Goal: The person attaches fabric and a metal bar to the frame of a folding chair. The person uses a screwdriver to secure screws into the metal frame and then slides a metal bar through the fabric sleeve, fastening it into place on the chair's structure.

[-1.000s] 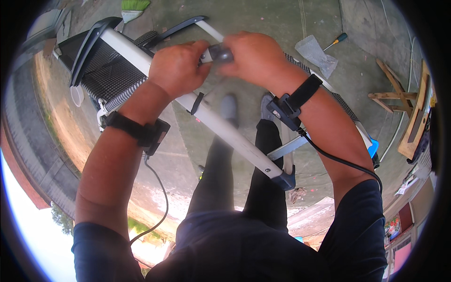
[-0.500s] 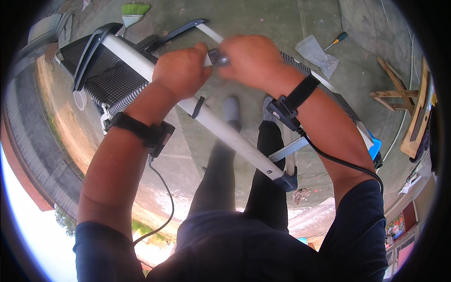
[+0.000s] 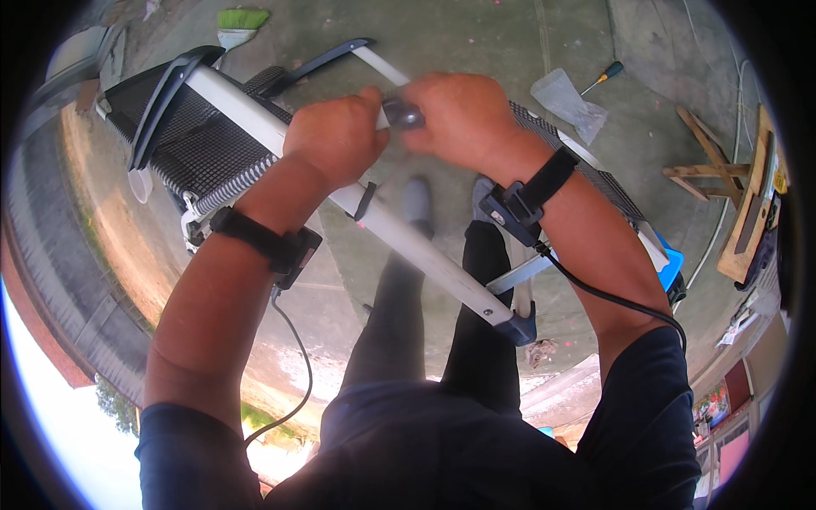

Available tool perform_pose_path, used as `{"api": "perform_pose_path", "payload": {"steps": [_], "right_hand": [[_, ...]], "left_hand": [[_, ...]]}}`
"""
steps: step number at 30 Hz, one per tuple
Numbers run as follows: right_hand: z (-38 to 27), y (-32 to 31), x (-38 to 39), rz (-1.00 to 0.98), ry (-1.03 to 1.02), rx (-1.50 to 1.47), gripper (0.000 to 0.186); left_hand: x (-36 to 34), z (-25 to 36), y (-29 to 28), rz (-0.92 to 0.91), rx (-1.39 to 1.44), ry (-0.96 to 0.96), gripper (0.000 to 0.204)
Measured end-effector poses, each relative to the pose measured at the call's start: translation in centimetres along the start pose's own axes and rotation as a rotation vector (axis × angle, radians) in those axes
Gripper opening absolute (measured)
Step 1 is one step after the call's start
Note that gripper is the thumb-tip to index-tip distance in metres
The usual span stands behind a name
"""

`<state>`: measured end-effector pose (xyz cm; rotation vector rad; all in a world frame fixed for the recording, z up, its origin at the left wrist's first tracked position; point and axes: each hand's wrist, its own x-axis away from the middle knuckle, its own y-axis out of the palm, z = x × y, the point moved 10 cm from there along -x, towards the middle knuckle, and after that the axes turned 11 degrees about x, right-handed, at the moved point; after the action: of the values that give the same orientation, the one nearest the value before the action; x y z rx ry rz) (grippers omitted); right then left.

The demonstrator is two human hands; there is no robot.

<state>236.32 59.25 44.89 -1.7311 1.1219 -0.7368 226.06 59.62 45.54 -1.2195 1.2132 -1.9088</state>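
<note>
Dark-grey knob (image 3: 405,115); white tube (image 3: 416,249), dark-blue end cap (image 3: 518,329); black mesh (image 3: 189,140), pale grid.

Left hand (image 3: 334,140) curled, back up; right hand (image 3: 457,110) just beside, likewise curled. Left forearm (image 3: 208,293), right forearm (image 3: 595,234) reach forward, converging inward.

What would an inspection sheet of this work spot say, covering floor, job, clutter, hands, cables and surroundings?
Surface: grey-green floor, scuffed, small specks.
Job's things: white tubular frame with dark mesh panel; dark-ended part between the hands, partly hidden.
Clutter: clear plastic wrap beside a screwdriver; green-bristled broom; wooden frame at right.
Hands: left hand and right hand both closed on the dark-ended part.
Cables: left wrist cable and right wrist cable, both black, hanging along the forearms.
Surroundings: sandy strip at left; other people: nothing seen.
</note>
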Motion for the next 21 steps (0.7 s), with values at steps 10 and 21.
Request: {"api": "perform_pose_path", "payload": {"steps": [10,21], "right_hand": [[-0.3,0.3,-4.1,-0.326,0.062,-0.338,0.043],[-3.0,0.1,-7.4,-0.419,0.073,-0.446,0.037]], "left_hand": [[0.1,-2.3,-3.6,-0.009,0.014,-0.028,0.033],[0.8,-5.2,-5.9,-0.038,0.067,-0.072,0.03]]}}
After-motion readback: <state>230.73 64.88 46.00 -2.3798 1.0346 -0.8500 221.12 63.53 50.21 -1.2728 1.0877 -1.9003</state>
